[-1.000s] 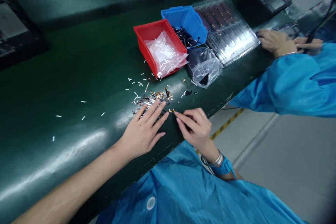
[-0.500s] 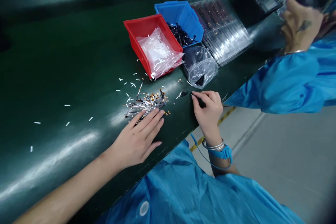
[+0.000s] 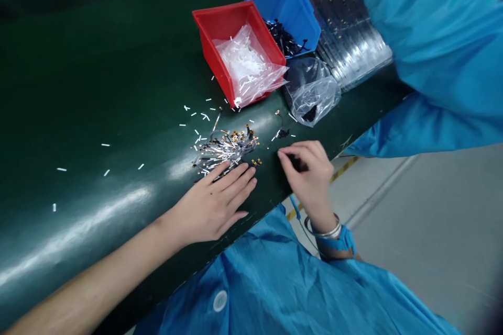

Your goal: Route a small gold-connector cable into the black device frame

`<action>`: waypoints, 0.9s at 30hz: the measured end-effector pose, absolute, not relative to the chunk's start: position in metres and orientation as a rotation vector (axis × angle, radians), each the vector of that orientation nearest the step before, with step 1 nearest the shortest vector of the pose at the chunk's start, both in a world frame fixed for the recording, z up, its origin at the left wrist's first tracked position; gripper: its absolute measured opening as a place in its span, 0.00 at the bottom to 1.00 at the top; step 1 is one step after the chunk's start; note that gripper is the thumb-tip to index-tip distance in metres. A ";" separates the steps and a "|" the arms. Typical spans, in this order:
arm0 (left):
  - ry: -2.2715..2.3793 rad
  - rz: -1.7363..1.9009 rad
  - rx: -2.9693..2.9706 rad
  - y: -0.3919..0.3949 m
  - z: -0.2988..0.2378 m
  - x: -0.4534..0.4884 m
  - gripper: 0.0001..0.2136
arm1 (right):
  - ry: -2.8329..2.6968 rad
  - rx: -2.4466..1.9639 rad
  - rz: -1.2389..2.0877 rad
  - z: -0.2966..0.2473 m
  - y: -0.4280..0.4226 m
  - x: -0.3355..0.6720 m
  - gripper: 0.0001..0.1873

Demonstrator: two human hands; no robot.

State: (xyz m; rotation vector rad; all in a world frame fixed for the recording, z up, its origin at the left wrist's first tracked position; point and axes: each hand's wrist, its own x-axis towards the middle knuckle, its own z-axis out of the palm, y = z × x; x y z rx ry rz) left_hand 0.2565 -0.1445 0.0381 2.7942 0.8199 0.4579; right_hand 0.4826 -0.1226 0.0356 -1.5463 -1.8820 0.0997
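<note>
My left hand (image 3: 220, 201) lies flat with fingers stretched out, its fingertips at the near edge of a pile of thin flex cables (image 3: 228, 149) with gold-coloured ends. My right hand (image 3: 308, 172) is closed in a pinch just above the green table (image 3: 129, 115), right of the pile. Whatever sits between its thumb and index finger, if anything, is too small to make out. Between the pile and the plastic bag are a single flex cable (image 3: 278, 121) and a small clump of black bits (image 3: 283, 134).
A red bin (image 3: 214, 55) holds a bag of white strips; a blue bin (image 3: 310, 10) beside it holds black parts. In front lies a clear plastic bag (image 3: 314, 94). Clear trays (image 3: 361, 57) stand right, partly behind a co-worker's blue sleeve (image 3: 424, 26). Loose white strips (image 3: 105, 145) are scattered leftward.
My right hand has drawn back a little toward me and the pile, still pinched. My left hand stays flat by the cables. The co-worker's arm has swung across the trays, and the view has shifted slightly.
</note>
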 end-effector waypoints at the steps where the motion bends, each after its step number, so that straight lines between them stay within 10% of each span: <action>1: 0.816 0.459 2.796 -0.145 0.037 0.256 0.22 | -1.884 -1.535 0.153 0.037 -0.129 0.475 0.04; 27: 0.844 0.390 2.822 -0.147 0.031 0.257 0.25 | -2.042 -1.433 0.033 0.033 -0.149 0.457 0.10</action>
